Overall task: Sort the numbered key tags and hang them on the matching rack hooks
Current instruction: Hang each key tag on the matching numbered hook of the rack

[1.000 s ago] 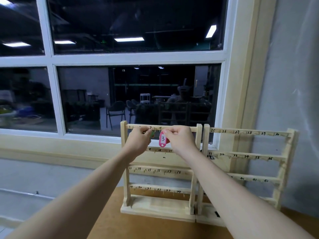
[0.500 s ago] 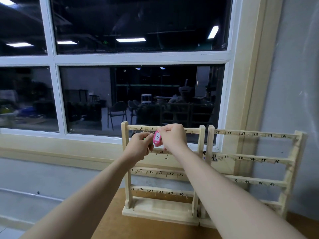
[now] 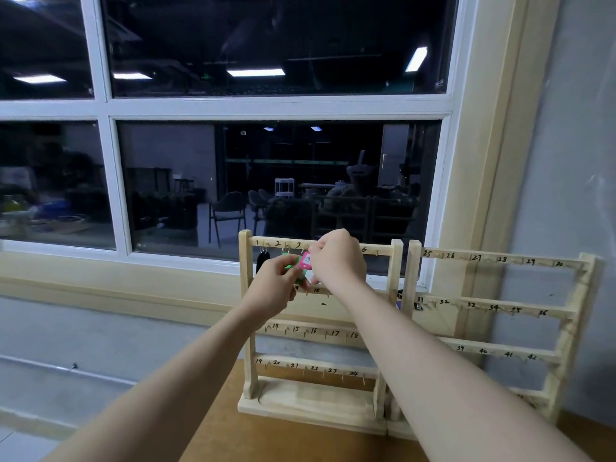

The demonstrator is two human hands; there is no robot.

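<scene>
Hooks 1–2 filled; your right hand (image 3: 336,258) pinches the pink tag 3 (image 3: 306,261) (left hand (image 3: 275,283) grips green tag (image 3: 293,266)); most hooks remain.

Dim, bluish indoor light. Ceiling lamps glare as reflections in the dark window (image 3: 266,161). Wide-angle bending at the edges; hands (image 3: 336,258) slightly soft; faint noise.

Left rack (image 3: 248,315): numerals 4–5 on top bar and most of second bar hidden behind right hand (image 3: 336,258) and left hand (image 3: 275,283); green tag (image 3: 291,266) largely covered; right rack (image 3: 566,328): bottom bar's numerals behind forearm
</scene>
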